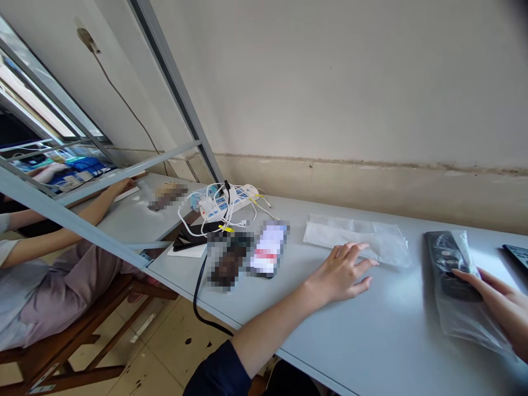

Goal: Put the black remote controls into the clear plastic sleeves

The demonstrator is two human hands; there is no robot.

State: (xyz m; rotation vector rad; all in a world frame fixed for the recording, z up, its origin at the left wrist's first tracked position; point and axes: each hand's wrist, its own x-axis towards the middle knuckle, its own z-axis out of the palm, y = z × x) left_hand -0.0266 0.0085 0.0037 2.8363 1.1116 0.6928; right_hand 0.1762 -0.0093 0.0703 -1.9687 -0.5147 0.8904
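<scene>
My left hand (pixel 345 270) is over the grey desk with its fingers spread and nothing in them. Its fingertips reach the near edge of a flat clear plastic bag (pixel 350 234); whether they touch it I cannot tell. On the right, a black remote control (pixel 447 258) lies inside another clear plastic bag (pixel 464 316). My right hand (pixel 501 308), partly cut off by the frame edge, grips the bagged remote control, with one digit across its front and the others along its right side.
Left of my left arm lie a phone with a lit screen (pixel 267 250), a blurred dark item (pixel 231 261) and a white power strip (pixel 231 203) tangled with cables. A dark device (pixel 517 256) sits at the right edge. Beyond a metal frame (pixel 103 236), another person sits at a desk.
</scene>
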